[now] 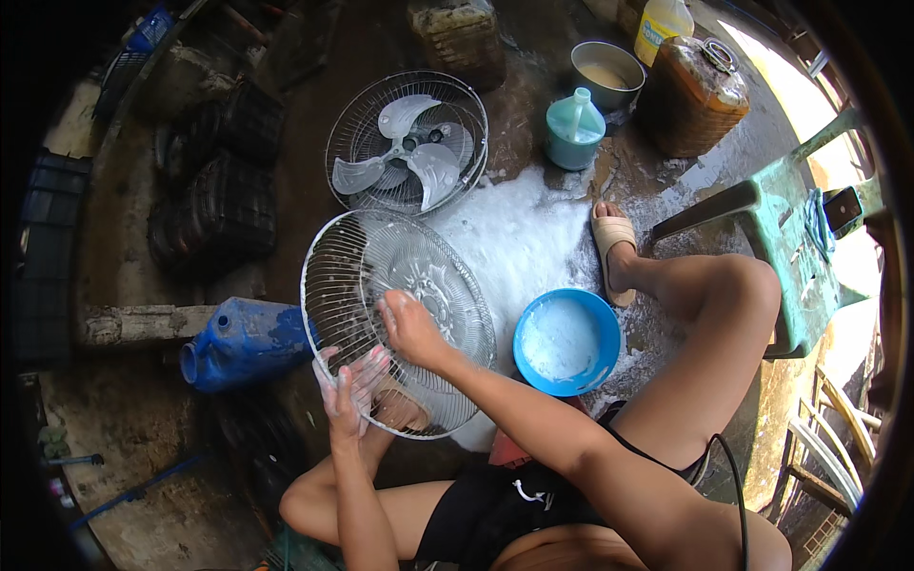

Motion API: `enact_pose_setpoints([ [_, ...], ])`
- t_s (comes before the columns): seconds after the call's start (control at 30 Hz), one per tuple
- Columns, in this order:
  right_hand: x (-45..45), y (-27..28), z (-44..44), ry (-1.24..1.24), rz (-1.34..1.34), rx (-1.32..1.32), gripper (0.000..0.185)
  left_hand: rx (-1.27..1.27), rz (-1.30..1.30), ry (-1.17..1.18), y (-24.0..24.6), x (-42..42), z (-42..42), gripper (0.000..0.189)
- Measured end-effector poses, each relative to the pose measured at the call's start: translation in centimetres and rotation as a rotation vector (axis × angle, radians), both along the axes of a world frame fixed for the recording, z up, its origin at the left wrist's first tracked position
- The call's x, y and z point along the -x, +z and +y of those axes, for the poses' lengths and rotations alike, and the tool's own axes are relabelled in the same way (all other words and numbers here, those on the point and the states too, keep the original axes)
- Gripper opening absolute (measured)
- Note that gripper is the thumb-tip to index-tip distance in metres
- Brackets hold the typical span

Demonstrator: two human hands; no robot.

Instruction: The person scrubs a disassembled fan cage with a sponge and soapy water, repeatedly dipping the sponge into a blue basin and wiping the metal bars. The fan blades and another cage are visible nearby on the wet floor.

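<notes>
A round wire fan guard (457, 285) with a ribbed centre is tilted in front of me, with suds clinging to its wires. My left hand (350, 389), foamy, supports its lower-left rim with fingers spread against the wires. Over the inner side of the guard, my right hand (410, 328) is curled against the wires; whether it holds a small thing is hidden. Behind it, a second wire guard (335, 118) lies on the ground, with a three-bladed fan propeller (435, 168) inside. To the right stands a blue plastic basin (615, 342) of sudsy water (560, 339).
White foam (521, 228) covers the wet floor. Beyond it are a cut-open green jug (575, 132), a metal pot (607, 57) and a grimy jerrycan (689, 100). A blue jerrycan (250, 339) lies left. A green plastic chair (792, 264) bearing a phone (842, 210) stands right.
</notes>
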State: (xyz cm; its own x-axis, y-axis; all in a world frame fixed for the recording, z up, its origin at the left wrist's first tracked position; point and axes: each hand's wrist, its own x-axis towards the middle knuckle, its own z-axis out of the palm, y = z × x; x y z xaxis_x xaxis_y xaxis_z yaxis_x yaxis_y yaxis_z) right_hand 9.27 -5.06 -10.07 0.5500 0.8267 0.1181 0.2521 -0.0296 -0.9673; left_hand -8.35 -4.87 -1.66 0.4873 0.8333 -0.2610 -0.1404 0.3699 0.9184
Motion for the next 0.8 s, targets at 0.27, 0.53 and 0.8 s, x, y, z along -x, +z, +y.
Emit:
enact_pose_setpoints([
  [0.27,-0.1,3.1,-1.0,0.217,-0.123,-0.106,0.023,0.087,0.112,-0.348,0.3,2.9,0.6,0.108],
  [0.53,1.5,-0.3,-0.4,0.154,-0.052,0.105,0.022,0.105,-0.007,0.111,0.0,0.8,5.3,0.058],
  [0.8,1.3,8.4,-4.8,0.461,-0.373,-0.446,0.01,0.136,0.021,0.006,2.4,-0.5,3.0,0.056],
])
